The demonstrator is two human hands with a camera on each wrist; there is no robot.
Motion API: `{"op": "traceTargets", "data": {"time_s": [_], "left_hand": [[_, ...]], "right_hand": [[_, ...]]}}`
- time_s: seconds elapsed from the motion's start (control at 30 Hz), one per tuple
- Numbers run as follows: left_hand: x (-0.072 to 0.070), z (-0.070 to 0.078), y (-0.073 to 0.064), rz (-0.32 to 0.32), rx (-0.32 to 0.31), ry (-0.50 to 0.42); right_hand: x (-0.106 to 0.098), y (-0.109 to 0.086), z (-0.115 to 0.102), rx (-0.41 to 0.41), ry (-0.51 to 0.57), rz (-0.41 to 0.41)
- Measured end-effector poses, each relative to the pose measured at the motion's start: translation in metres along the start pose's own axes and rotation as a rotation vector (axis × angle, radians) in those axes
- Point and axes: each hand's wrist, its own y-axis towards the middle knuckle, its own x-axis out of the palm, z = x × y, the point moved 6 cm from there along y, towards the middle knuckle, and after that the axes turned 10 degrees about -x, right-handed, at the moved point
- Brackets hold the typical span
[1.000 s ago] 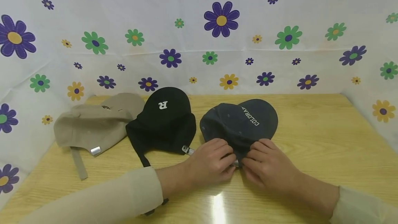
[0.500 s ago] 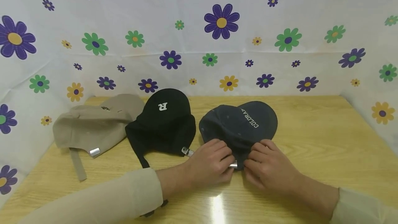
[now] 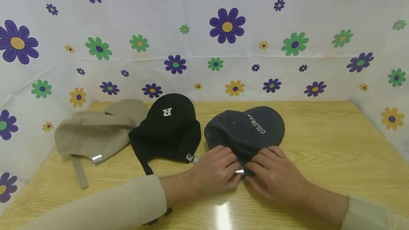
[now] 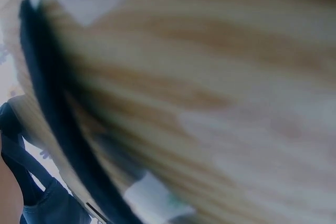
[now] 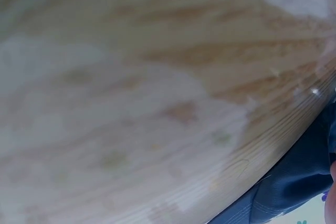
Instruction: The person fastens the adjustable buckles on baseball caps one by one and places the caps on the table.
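Navy cap (image 3: pixel 246 127) on tabletop (image 3: pixel 326 148), right of centre, brim toward far right. At its near edge, left grip (image 3: pixel 215 169) pinches beside silver buckle (image 3: pixel 239 171); right grip (image 3: pixel 271 173) pinches just right of buckle. Left of it, black cap (image 3: pixel 169 134); farther left, tan cap (image 3: pixel 96 130). Far behind, flowered cloth (image 3: pixel 198 13).

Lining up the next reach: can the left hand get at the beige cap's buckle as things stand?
Likely yes, though the left hand would have to leave the navy cap first. The buckle shows uncovered, and the black cap lies beside it rather than over it.
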Motion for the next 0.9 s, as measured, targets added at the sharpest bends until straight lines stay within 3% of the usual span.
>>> {"op": "traceTargets", "data": {"time_s": [0.9], "left_hand": [[0.0021,0.0016,-0.0006,-0.015,0.03,-0.024]], "right_hand": [[0.0006,0.0018,-0.0019,-0.051,-0.015,0.032]]}}
